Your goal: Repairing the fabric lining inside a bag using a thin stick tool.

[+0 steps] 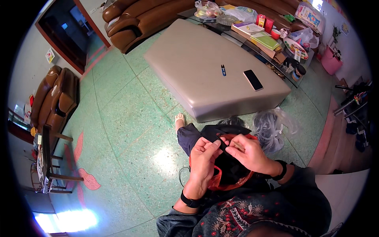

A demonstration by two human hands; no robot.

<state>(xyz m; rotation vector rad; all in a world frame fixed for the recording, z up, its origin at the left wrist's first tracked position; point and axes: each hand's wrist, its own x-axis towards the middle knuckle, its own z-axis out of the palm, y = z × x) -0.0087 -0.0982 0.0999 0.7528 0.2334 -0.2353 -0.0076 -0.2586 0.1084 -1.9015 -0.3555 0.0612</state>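
My left hand (204,155) pinches a narrow fold of black fabric (222,143) between thumb and fingers, above my lap. Close beside it, my right hand (249,153) is closed on the same piece, thumb pressed against the fingers. Whether anything smaller sits between the fingertips is hidden. Below both hands, more black cloth lies in an orange-red bag or lining (215,179) on my lap. Past my knees, blue-and-black thread snips (223,70) and a dark-screened phone (253,80) rest on a beige padded bench.
The beige bench (197,67) stands just ahead of me. Clear plastic bags (270,130) lie on the floor at its near right side. Behind it, a glass table holds books (256,35), bags and a jar (299,72). Brown sofas (154,19) line the far wall.
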